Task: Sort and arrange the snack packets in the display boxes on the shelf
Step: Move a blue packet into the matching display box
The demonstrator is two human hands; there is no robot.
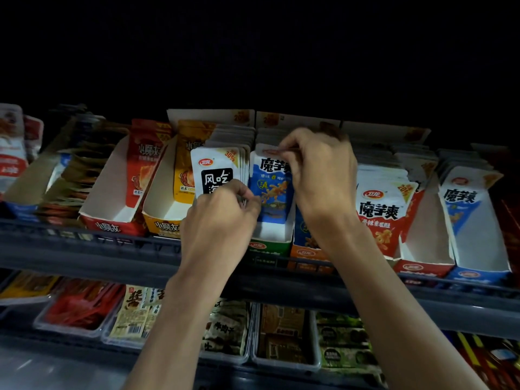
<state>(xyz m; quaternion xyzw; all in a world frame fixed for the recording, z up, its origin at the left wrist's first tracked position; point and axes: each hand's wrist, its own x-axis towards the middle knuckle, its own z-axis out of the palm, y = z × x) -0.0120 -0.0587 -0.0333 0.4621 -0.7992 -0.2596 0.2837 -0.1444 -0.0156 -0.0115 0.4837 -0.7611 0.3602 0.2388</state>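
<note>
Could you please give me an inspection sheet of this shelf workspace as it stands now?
Surface: dark metal upper shelf, sloped cardboard display boxes side by side.
Job's things: blue-and-white snack packet upright in green-fronted box; white black-labelled packets beside it.
Clutter: nothing seen.
Hands: right hand pinches the blue packet's top; left hand curled at its lower left edge, grip unclear.
Cables: nothing seen.
Surroundings: clear plastic trays of packets below; dark above.

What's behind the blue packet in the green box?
A row of pale packet tops, then the box's back flap. The right hand covers the row's right side.
</note>
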